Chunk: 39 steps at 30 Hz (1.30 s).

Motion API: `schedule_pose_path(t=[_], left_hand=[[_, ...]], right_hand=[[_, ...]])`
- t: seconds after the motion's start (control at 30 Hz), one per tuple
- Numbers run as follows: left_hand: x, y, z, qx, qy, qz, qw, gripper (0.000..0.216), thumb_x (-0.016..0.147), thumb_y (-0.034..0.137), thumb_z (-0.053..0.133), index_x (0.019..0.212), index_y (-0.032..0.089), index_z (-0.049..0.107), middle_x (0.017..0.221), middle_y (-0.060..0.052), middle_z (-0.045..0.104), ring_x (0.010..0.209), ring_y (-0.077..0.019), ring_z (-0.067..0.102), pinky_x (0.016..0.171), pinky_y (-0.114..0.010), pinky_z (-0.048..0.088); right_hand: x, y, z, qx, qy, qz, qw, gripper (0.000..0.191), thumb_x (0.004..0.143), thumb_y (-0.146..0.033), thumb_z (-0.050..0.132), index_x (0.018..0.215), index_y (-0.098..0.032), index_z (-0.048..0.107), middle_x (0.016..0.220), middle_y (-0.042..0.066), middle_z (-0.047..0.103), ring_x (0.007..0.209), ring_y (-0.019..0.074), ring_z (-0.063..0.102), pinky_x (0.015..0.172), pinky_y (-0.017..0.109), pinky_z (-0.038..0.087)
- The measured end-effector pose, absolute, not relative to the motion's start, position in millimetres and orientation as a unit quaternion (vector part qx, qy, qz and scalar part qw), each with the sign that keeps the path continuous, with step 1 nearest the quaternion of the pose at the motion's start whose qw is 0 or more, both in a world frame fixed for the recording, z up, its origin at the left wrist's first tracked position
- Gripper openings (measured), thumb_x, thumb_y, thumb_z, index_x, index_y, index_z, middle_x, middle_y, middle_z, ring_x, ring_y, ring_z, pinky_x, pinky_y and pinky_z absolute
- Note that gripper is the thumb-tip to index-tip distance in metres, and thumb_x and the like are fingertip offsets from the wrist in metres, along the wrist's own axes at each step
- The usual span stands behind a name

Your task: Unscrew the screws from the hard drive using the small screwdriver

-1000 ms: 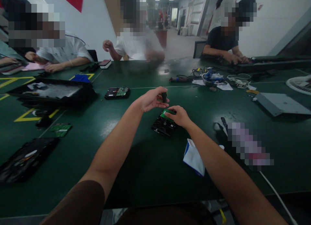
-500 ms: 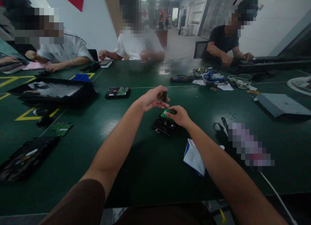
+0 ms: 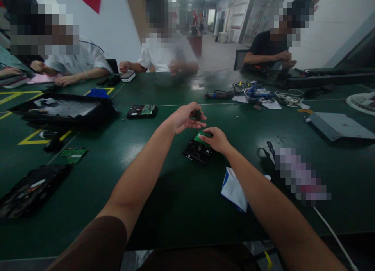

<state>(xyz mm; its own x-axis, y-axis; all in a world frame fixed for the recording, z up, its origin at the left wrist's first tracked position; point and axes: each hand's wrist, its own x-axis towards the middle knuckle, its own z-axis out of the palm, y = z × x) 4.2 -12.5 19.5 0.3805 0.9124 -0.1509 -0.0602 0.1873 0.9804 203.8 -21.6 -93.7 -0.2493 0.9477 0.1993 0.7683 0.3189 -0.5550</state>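
A black hard drive (image 3: 197, 152) with a green circuit board (image 3: 202, 136) on top lies on the table in front of me. My right hand (image 3: 216, 140) is closed on its right side, fingers and thumb over the board. Just above the drive's far edge, my left hand (image 3: 190, 116) pinches the dark green handle of what looks like a small screwdriver (image 3: 197, 114). The handle stands roughly upright between thumb and fingers; its tip is too small to make out. Right of the drive lies a white and blue cloth (image 3: 235, 191), partly under my right forearm.
Another hard drive (image 3: 142, 111) lies ahead to the left, beyond it a black tray (image 3: 102, 107). A loose green board (image 3: 74, 155) and a black casing (image 3: 32, 189) are at left. Tangled cables (image 3: 258, 92), a grey metal box (image 3: 341, 125) and a power strip (image 3: 299, 173) lie right. Several people sit opposite.
My left hand has shifted slightly, and the screwdriver handle has tilted a little. My right hand and the hard drive stay put. The person at far right has raised their hands.
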Motion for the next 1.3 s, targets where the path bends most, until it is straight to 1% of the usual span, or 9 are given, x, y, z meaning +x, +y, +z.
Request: schedule_pose_path(t=[0.17,0.37,0.53,0.63,0.77,0.87,1.0,1.13,1.3], left_hand=[[-0.5,-11.3,22.3,0.541,0.433,0.373,0.617,0.035,0.085,0.045,0.063,0.102,0.015,0.07,0.102,-0.013,0.074,0.075,-0.0202,0.074,0.068,-0.031,0.058],[4.0,-10.8,19.8,0.499,0.408,0.39,0.657,0.032,0.087,0.045,0.064,0.1,0.017,0.061,0.103,-0.014,0.075,0.083,-0.0253,0.077,0.07,-0.034,0.06],[3.7,-10.2,19.6,0.503,0.425,0.409,0.631,0.029,0.087,0.042,0.062,0.099,0.015,0.066,0.094,-0.012,0.073,0.077,-0.0217,0.076,0.066,-0.028,0.059],[2.4,-9.3,19.5,0.5,0.429,0.416,0.627,0.03,0.087,0.041,0.061,0.099,0.015,0.066,0.093,-0.012,0.074,0.074,-0.0218,0.076,0.063,-0.028,0.058],[1.7,-8.9,18.8,0.478,0.404,0.422,0.656,0.026,0.088,0.039,0.058,0.098,0.015,0.064,0.095,-0.014,0.076,0.081,-0.0248,0.077,0.069,-0.032,0.061],[1.9,-9.3,18.9,0.474,0.387,0.413,0.675,0.027,0.091,0.038,0.056,0.097,0.014,0.065,0.095,-0.014,0.075,0.084,-0.0248,0.077,0.074,-0.034,0.062],[4.2,-11.5,19.8,0.495,0.407,0.412,0.648,0.03,0.094,0.043,0.061,0.099,0.014,0.068,0.096,-0.013,0.072,0.077,-0.0205,0.075,0.068,-0.029,0.059],[6.5,-14.0,20.7,0.528,0.412,0.411,0.619,0.031,0.094,0.043,0.067,0.101,0.013,0.07,0.1,-0.012,0.07,0.069,-0.0161,0.072,0.06,-0.025,0.055],[3.2,-13.7,20.9,0.529,0.399,0.414,0.623,0.032,0.091,0.044,0.072,0.102,0.015,0.066,0.101,-0.012,0.072,0.072,-0.0185,0.075,0.061,-0.026,0.057]], right_hand=[[203.8,-22.0,-92.3,-0.555,-0.77,0.185,0.256,0.033,0.091,-0.051,0.075,0.116,-0.03,0.077,0.115,0.005,0.076,0.107,0.0279,0.068,0.088,0.042,0.053],[203.5,-22.1,-94.2,-0.557,-0.766,0.184,0.262,0.032,0.091,-0.051,0.075,0.116,-0.031,0.077,0.113,0.004,0.076,0.105,0.0278,0.069,0.088,0.042,0.052],[202.6,-22.7,-93.9,-0.561,-0.764,0.183,0.262,0.034,0.09,-0.051,0.075,0.116,-0.029,0.077,0.114,0.005,0.076,0.105,0.0273,0.069,0.088,0.041,0.052],[202.5,-22.6,-94.5,-0.562,-0.763,0.179,0.264,0.034,0.09,-0.052,0.076,0.115,-0.029,0.077,0.116,0.005,0.076,0.106,0.027,0.068,0.089,0.04,0.052],[202.9,-22.0,-95.5,-0.563,-0.762,0.177,0.267,0.031,0.09,-0.05,0.076,0.114,-0.029,0.077,0.116,0.005,0.075,0.106,0.0265,0.068,0.089,0.04,0.052],[203.3,-21.8,-95.4,-0.557,-0.765,0.184,0.265,0.03,0.09,-0.049,0.076,0.114,-0.03,0.077,0.113,0.004,0.076,0.105,0.0263,0.069,0.088,0.04,0.052],[203.9,-21.5,-94.9,-0.557,-0.765,0.185,0.265,0.032,0.09,-0.05,0.076,0.115,-0.029,0.077,0.113,0.005,0.076,0.103,0.0262,0.069,0.086,0.039,0.052],[204.4,-20.6,-95.0,-0.553,-0.767,0.188,0.266,0.032,0.09,-0.05,0.077,0.114,-0.03,0.077,0.112,0.005,0.076,0.103,0.0267,0.069,0.087,0.04,0.052],[204.2,-22.0,-94.2,-0.555,-0.764,0.184,0.273,0.031,0.09,-0.05,0.077,0.113,-0.029,0.077,0.113,0.005,0.076,0.104,0.0269,0.069,0.087,0.04,0.052]])
